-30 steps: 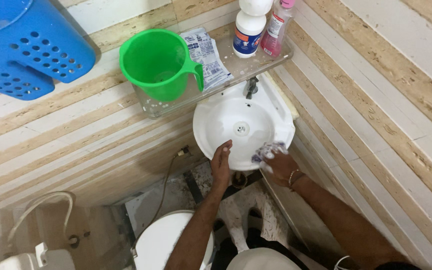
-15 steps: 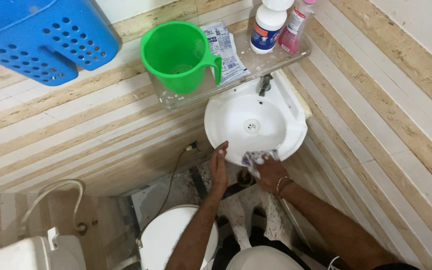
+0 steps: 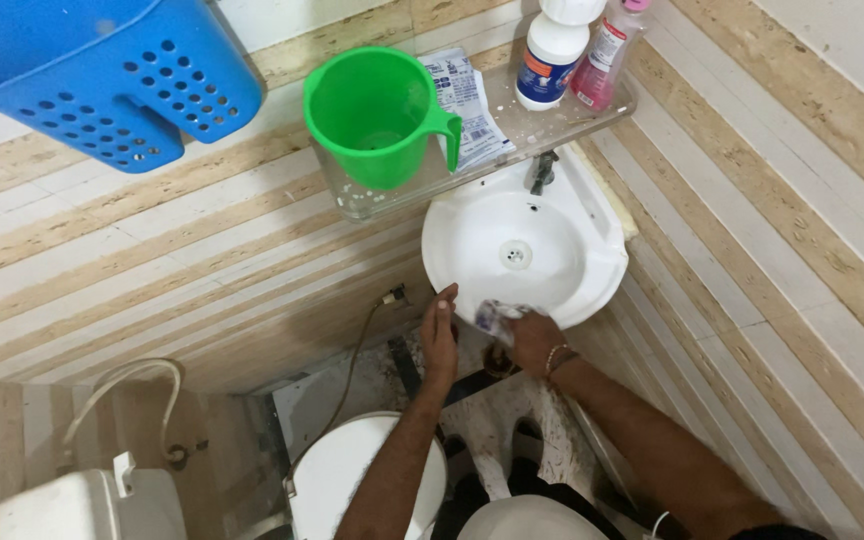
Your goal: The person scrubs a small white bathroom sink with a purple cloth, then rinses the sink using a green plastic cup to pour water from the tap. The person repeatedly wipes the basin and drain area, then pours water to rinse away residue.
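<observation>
The fingers (image 3: 508,322) of the right hand (image 3: 532,340) are closed around a crumpled, patterned cloth (image 3: 492,317), which is pressed against the front rim of the small white corner sink (image 3: 482,240). The fingers of the left hand (image 3: 440,340) are held straight and together, gripping nothing, with the fingertips laid against the sink's outer edge just left of the cloth. A bracelet (image 3: 555,357) is worn on the right wrist.

A metal tap (image 3: 542,172) is mounted at the back of the basin, and a round drain (image 3: 516,254) is seen at its centre. Above the sink, a clear shelf (image 3: 542,125) is fixed to the striped tile wall; on it a green jug (image 3: 377,115) is stood at the left, a flat printed sachet (image 3: 464,105) is laid beside it, and a white bottle (image 3: 555,50) and a pink bottle (image 3: 610,50) are stood together at the right. A blue perforated basket (image 3: 102,80) is hung at the upper left. Below the arms, a white toilet lid (image 3: 342,480) is seen, with a hose (image 3: 117,395) looped on the wall to its left.
</observation>
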